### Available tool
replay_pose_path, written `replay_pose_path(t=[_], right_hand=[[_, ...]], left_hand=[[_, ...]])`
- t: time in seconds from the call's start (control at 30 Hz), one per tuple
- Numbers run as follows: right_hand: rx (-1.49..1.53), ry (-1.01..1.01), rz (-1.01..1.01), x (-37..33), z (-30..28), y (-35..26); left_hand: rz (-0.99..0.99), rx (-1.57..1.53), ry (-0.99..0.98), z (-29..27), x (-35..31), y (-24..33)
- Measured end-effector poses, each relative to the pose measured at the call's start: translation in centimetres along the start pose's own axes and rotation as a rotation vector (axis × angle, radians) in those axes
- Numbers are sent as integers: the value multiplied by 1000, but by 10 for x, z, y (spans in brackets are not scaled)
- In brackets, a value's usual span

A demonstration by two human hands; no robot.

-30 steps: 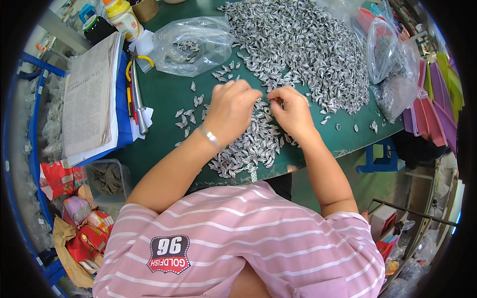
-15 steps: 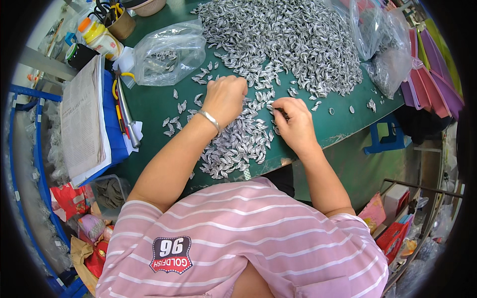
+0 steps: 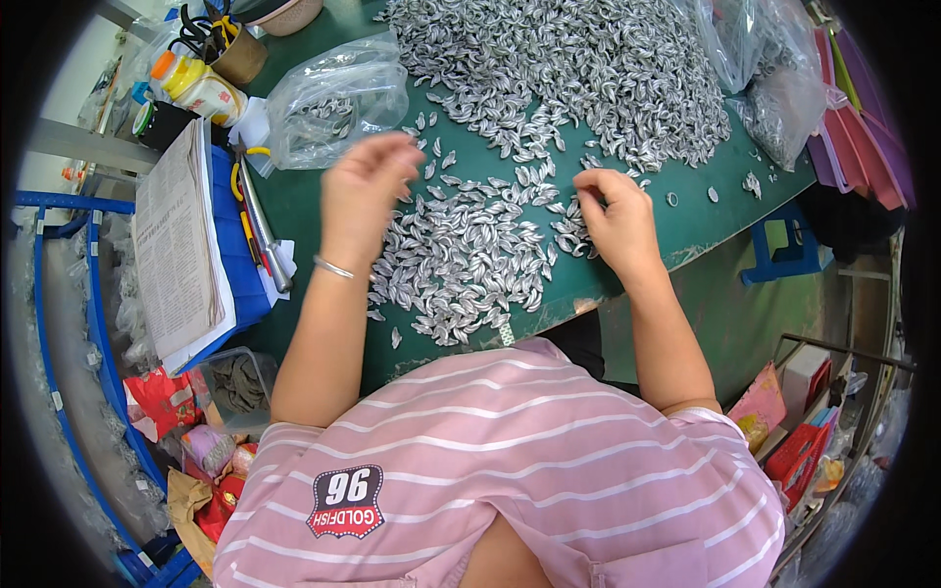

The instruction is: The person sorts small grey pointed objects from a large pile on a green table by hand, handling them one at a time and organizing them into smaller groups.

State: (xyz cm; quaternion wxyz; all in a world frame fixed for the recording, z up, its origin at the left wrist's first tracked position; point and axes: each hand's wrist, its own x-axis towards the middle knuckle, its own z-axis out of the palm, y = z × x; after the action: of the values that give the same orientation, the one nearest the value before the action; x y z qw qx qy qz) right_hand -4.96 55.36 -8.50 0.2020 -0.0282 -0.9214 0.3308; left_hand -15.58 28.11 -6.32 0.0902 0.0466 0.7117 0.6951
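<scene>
Small silvery leaf-shaped metal pieces (image 3: pixel 466 265) lie in a loose pile on the green table (image 3: pixel 323 211) in front of me. My left hand (image 3: pixel 371 191), a bracelet on its wrist, hovers at the pile's left edge; motion smears its fingers. At the pile's right side my right hand (image 3: pixel 622 218) has its fingers curled, thumb close to the forefinger, beside a small cluster of pieces (image 3: pixel 571 233). Whatever lies between those fingertips is hidden. A much larger heap of the same pieces (image 3: pixel 588 83) spreads across the far part of the table.
On the left are an open clear plastic bag (image 3: pixel 333 103), a newspaper (image 3: pixel 176 245) over a blue folder, pliers (image 3: pixel 245 186), a yellow-capped jar (image 3: pixel 201 90) and a tool cup (image 3: pixel 240 57). Filled plastic bags (image 3: pixel 784 113) stand far right, above a blue stool (image 3: pixel 779 250).
My left hand has moved left, off the middle of the pile, uncovering more pieces. My right hand has shifted slightly right, with a small cluster of pieces now beside it.
</scene>
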Motion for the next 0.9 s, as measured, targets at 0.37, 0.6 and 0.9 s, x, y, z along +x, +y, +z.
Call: replay_pose_path(t=[0.37, 0.6, 0.9], right_hand=[[137, 31, 11, -3, 1, -14], [52, -241, -527, -14, 24, -41], [-61, -212, -423, -25, 14, -28]], left_hand=[[514, 768, -272, 25, -30, -18], [810, 787, -221, 43, -35, -14], [736, 904, -146, 33, -32, -25]])
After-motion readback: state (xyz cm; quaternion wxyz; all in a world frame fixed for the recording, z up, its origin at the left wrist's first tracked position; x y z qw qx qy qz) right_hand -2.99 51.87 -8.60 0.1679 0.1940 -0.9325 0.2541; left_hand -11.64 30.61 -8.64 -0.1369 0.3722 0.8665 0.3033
